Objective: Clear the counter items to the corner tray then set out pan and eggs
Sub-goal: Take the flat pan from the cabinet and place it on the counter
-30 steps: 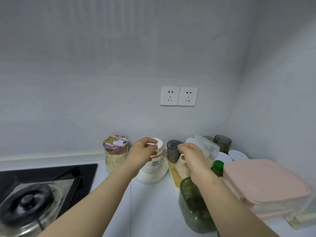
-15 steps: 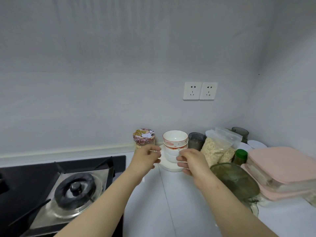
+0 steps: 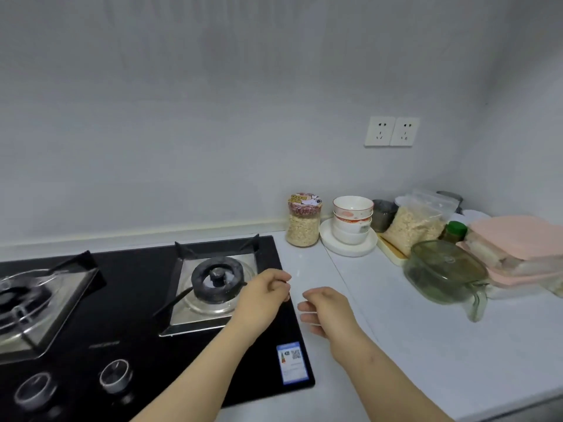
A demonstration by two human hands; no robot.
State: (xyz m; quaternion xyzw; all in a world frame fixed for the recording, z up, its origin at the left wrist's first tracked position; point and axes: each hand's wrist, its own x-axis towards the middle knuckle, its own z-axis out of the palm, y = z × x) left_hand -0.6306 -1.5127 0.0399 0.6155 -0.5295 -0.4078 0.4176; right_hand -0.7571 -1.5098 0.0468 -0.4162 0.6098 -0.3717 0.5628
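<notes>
Bowls stacked on a plate at the tabletop's back, beside a jar.
Left hand over the stove edge, right hand beside it; both loosely curled, holding nothing.

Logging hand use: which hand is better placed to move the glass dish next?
Probably right: the right hand, empty, is nearer the dish; the left hand is over the stove.
</notes>
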